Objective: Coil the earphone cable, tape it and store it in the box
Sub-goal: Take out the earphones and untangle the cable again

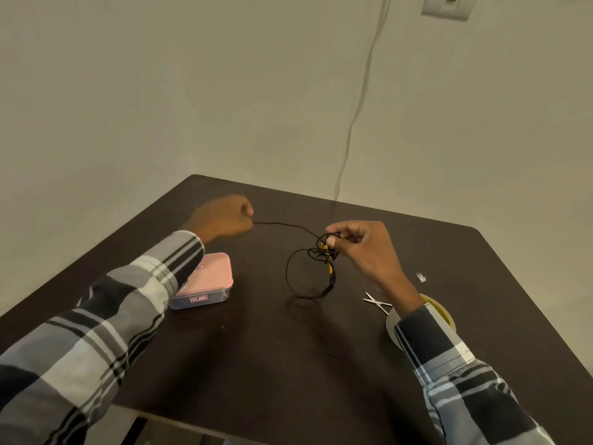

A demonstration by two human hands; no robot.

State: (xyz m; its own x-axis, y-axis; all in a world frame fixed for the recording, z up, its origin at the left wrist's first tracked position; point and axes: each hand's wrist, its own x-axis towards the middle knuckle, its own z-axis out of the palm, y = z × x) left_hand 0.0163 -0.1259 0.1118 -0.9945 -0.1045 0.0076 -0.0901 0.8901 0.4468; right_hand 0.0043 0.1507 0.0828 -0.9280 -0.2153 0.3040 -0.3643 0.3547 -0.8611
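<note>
Above the dark table (288, 364), both hands work the black cable (290, 274), which is the landmark for everything else. The right hand (362, 248) pinches a bunched knot of loops between thumb and fingertips, held off the table so the largest loop hangs free below it and just reaches the tabletop. A yellow part shows inside the bunch; whether it is an earbud or a plug cannot be told. From that bunch a single strand runs out taut to the left hand (224, 220), whose fingers are curled round its end. The hand is blurred, so the exact grip is unclear. Holding the strand stretched like this probably keeps it straight and untangled so it can be fed round into the next loop.

Coiling looks only partly done, since that length is still uncoiled. Left of the cable and nearer the person sits the box (205, 281), pink lid on, partly behind the left sleeve. Right of the cable lie the scissors (377, 302) and, just beyond them, a tape roll (393, 322) half hidden under the right wrist, likely parked there for quick reach by the hand that would tape the coil.
</note>
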